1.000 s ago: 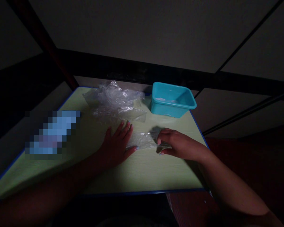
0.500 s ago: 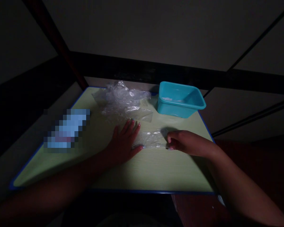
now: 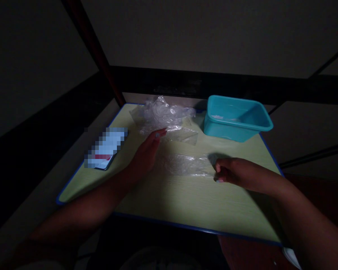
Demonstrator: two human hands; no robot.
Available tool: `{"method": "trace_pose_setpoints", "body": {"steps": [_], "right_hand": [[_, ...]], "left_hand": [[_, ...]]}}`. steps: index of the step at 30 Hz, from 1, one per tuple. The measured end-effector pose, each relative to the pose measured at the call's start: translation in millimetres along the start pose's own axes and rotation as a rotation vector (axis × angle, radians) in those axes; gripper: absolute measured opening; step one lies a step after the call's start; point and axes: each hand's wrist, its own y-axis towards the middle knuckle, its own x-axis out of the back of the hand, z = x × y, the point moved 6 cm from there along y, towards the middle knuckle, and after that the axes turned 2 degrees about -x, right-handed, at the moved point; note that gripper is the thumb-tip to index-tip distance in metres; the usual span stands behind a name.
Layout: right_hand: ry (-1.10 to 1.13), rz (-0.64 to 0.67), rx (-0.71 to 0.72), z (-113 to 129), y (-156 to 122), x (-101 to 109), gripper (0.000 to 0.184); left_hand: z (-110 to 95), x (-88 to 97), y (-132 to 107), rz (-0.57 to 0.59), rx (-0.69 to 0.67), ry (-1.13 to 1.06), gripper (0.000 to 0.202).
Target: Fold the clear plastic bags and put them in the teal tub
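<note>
A clear plastic bag (image 3: 186,165) lies stretched flat across the middle of the table. Its right end is pinched by my right hand (image 3: 232,171), whose fingers are curled closed. My left hand (image 3: 148,152) is raised on its side just left of the bag, apart from it. The fingers there are stretched out and hold nothing. Behind that hand a crumpled heap of clear plastic bags (image 3: 167,114) rests near the back edge, with one flat corner spread toward me.
A turquoise plastic bin (image 3: 228,130) with something white inside stands at the back right. At the left lies a phone (image 3: 107,146), its screen blurred out. The pale table (image 3: 191,210) has a blue rim, with a wall behind it.
My left hand has lifted off the bag and turned on its side, uncovering the bag's left end. My right hand keeps its pinch. The whole view has shifted, moving things rightward.
</note>
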Motion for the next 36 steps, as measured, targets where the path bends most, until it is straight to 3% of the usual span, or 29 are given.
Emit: {"method": "trace_pose_setpoints", "body": {"steps": [3,6,10,14,16,20,24,31,36], "right_hand": [[-0.006,-0.001,-0.012,3,-1,2,0.01],[0.018,0.016,-0.033,8,-2,3,0.01],[0.006,0.004,-0.027,15,-2,7,0.009],[-0.078,-0.015,0.008,20,-1,10,0.005],[-0.098,-0.018,0.028,23,-1,11,0.007],[-0.106,-0.026,0.004,24,-2,15,0.008],[-0.096,-0.032,-0.058,22,-1,15,0.013],[-0.096,-0.004,0.052,17,4,14,0.006],[-0.054,-0.027,0.031,11,-3,25,0.011]], "left_hand": [[5,18.2,8,-0.16,0.02,-0.191,0.047],[2,21.0,10,-0.147,-0.008,-0.186,0.043],[-17,-6.0,-4,0.131,-0.256,0.223,0.039],[-21,-51.2,-34,0.556,-0.611,0.485,0.055],[-15,-64.4,-44,0.702,-0.682,0.518,0.062],[-4,-72.8,-46,0.828,-0.661,0.555,0.072],[-1,-74.7,-46,0.886,-0.638,0.589,0.073],[-3,-75.3,-47,0.885,-0.646,0.61,0.067],[-4,-74.2,-47,0.868,-0.639,0.595,0.067]]}}
